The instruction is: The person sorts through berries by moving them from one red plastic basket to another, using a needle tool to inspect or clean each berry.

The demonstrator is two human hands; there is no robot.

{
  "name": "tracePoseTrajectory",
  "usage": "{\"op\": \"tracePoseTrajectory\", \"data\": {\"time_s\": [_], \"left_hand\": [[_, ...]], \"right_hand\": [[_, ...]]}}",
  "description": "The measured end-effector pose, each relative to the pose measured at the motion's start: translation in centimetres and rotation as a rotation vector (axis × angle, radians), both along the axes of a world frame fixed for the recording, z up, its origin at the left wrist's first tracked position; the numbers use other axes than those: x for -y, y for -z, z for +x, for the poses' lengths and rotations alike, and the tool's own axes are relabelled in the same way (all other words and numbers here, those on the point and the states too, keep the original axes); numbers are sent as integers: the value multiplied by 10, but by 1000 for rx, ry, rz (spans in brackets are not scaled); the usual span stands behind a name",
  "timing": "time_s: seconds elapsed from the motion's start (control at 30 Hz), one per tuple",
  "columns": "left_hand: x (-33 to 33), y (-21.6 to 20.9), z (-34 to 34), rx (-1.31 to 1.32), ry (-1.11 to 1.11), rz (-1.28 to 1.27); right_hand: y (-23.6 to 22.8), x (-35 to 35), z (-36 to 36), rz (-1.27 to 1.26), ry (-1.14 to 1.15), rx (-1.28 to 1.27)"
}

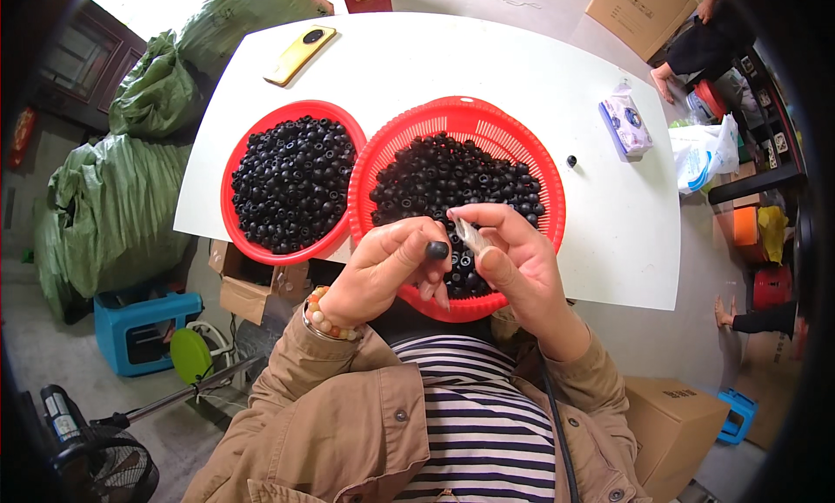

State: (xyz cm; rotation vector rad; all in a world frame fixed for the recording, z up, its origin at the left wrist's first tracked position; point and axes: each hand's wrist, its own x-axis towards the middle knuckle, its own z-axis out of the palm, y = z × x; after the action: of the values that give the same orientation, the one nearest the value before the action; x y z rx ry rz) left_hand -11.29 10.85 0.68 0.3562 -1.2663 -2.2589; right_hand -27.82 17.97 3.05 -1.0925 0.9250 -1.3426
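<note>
Over the red slotted basket (557, 190), my left hand (378, 268) is closed with a small black round plastic piece (437, 251) between thumb and forefinger. Pale, translucent bits show below its curled fingers, too small to make out. My right hand (531, 272) pinches a thin, whitish translucent strip (471, 236) between thumb and forefinger, close beside the black piece but apart from it. Many like black pieces (461, 177), some showing round holes, fill the basket under my hands. A second red basin (229, 194) to the left is heaped with the same kind.
On the white table (609, 242) lie a yellow phone (300, 56), a purple pack of wipes (625, 124) and one loose black piece (571, 161). Green sacks (109, 207), a blue stool (130, 333) and a fan (109, 464) stand left; cardboard boxes (674, 429) right. Other people's feet (663, 81) show at right.
</note>
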Motion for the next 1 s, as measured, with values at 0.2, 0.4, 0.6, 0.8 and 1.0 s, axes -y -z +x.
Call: {"op": "tracePoseTrajectory", "data": {"time_s": [0.2, 0.4, 0.6, 0.8, 1.0], "left_hand": [[-5, -6, -3, 119, 56, 36], [-4, -9, -2, 175, 23, 125], [-3, -9, -4, 129, 78, -9], [9, -18, 25, 236, -219, -175], [55, 2, 90, 704, -809, -797]], "right_hand": [[-9, 11, 8, 88, -61, 119], [-9, 14, 9, 181, -58, 131], [-6, 10, 9, 251, 98, 16], [4, 11, 4, 271, 162, -91], [7, 9, -2, 192, 286, -297]]}}
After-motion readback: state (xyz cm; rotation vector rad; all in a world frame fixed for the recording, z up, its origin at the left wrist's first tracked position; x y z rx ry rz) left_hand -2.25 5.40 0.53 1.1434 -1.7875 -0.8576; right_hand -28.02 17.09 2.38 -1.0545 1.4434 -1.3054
